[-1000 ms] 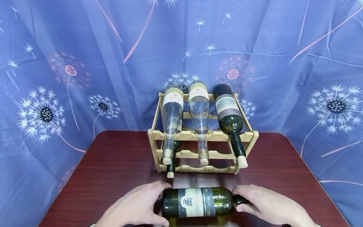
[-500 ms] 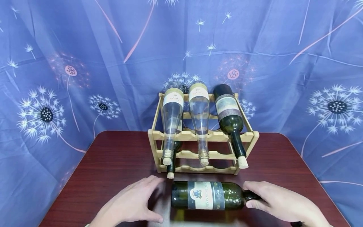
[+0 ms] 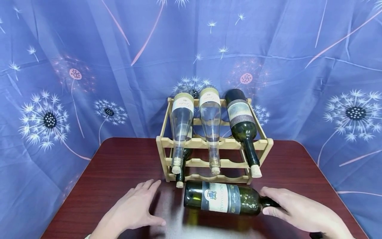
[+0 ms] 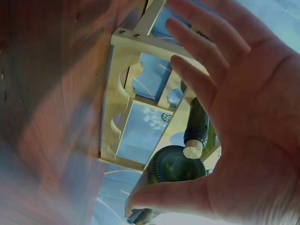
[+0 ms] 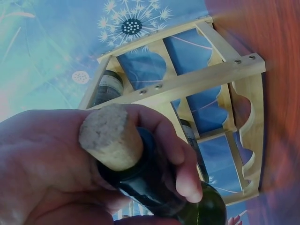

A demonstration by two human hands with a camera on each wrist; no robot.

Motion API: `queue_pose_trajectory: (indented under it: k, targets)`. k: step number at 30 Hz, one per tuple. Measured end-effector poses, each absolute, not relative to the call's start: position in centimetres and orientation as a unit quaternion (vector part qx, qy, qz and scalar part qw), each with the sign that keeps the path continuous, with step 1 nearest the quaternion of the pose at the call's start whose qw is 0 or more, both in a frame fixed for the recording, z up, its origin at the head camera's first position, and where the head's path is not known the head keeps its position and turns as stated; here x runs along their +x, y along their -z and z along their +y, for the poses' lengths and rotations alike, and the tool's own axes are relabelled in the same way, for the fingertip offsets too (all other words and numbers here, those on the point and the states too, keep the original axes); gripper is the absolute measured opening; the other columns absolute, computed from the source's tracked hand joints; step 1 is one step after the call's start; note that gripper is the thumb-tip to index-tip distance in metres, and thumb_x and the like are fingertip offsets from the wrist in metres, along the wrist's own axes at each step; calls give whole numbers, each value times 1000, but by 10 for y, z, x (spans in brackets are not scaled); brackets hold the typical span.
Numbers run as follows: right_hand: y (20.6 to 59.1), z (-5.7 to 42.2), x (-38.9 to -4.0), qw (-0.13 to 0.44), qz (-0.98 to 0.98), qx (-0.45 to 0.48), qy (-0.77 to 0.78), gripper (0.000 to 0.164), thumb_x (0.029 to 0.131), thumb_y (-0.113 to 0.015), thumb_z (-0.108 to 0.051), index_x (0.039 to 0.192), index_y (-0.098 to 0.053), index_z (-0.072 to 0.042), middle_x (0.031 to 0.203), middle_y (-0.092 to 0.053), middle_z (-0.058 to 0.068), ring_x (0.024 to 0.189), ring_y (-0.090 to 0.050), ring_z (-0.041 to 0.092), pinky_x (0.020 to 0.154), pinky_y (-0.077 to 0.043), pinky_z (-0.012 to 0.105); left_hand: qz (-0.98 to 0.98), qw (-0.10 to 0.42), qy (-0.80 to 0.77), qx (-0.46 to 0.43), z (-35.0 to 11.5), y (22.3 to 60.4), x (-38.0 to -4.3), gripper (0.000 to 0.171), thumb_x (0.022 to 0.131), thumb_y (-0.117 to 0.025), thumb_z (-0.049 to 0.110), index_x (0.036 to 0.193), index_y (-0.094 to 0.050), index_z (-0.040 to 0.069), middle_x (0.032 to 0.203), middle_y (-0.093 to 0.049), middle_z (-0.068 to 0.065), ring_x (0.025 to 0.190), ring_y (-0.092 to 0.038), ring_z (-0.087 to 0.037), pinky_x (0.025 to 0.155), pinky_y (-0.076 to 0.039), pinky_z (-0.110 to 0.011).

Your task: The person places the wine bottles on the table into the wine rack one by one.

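A dark green wine bottle (image 3: 221, 198) lies sideways in front of the rack, its label facing up and its base to the left. My right hand (image 3: 301, 209) grips it by the neck, and in the right wrist view its cork (image 5: 111, 137) sticks out past the fingers. My left hand (image 3: 131, 205) is apart from the bottle, to the left of its base, with fingers spread and nothing in them. The left wrist view shows the bottle's round base (image 4: 177, 165) beyond the thumb.
Behind stands a wooden wine rack (image 3: 206, 162). On its top tier lie two clear bottles (image 3: 182, 121) (image 3: 210, 121) and a dark bottle (image 3: 242, 124), corks forward. Another dark bottle (image 3: 180, 176) lies lower at the left. A patterned blue curtain (image 3: 143, 66) hangs behind the red-brown table (image 3: 119, 159).
My left hand has come off the bottle's base and moved left. My right hand has carried the bottle to the right and toward the rack, its neck end now slightly nearer me.
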State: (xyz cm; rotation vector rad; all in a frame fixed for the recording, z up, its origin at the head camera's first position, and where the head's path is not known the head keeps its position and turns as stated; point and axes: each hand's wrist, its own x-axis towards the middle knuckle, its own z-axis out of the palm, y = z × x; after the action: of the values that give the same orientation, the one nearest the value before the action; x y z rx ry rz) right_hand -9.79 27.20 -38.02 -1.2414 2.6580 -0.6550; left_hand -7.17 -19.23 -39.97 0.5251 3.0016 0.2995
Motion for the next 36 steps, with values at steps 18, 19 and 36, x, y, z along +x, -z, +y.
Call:
queue_pose_trajectory:
  k: [18, 19, 36]
  targets:
    - [381, 277, -100, 32, 902, -372, 219, 18, 94, -60, -32, 108, -50, -36, 88, -52, -23, 79, -52, -4, 67, -40, 17, 988, 27, -102, 116, -201, 401, -77, 130, 52, -61, 88, 151, -30, 10, 149, -33, -20, 134, -34, -41, 94, -35, -67]
    - [381, 277, -100, 31, 902, -370, 219, 18, 94, -60, -31, 108, -50, -36, 88, -52, -23, 79, -52, -4, 67, -40, 17, 988, 27, -103, 115, -202, 401, -78, 131, 51, -60, 89, 151, -29, 10, 150, -32, -20, 134, -33, -41, 94, -34, -67]
    - [387, 279, -98, 49, 896, -349, 271, 17, 96, -58, -28, 110, -50, -31, 88, -55, -18, 78, -54, 0, 65, -41, 18, 989, 24, -99, 105, -210, 404, -87, 135, 50, -52, 94, 153, -22, 13, 153, -27, -19, 135, -30, -43, 94, -34, -67]
